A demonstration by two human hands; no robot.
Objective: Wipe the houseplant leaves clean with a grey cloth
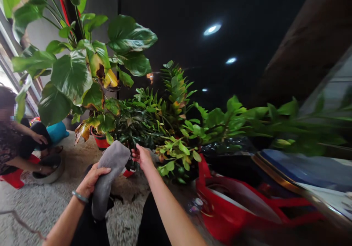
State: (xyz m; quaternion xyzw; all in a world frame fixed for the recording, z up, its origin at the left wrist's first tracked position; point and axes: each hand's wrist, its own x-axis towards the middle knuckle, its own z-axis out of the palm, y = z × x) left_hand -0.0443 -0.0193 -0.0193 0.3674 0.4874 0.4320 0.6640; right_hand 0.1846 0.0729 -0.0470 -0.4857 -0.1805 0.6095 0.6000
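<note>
My left hand (92,179), with a bangle at its wrist, is closed on a grey, soft-looking insole (106,181). The insole is long, rounded at its upper end and narrower in the middle. Thumb on top, the hand grips it along its left edge. Just right of the insole's upper end is my right hand (140,157), apart from it. Its fingers are half curled, with the thumb raised away from them, and nothing shows between them. Dark leaves (132,125) stand right behind this hand.
A large potted plant (72,73) rises at left, its red pot (100,141) behind the insole. Lower plants (176,128) line the dark wall. A red bag (231,205) stands at right. A person (16,139) sits at far left, one hand in a basin (52,176).
</note>
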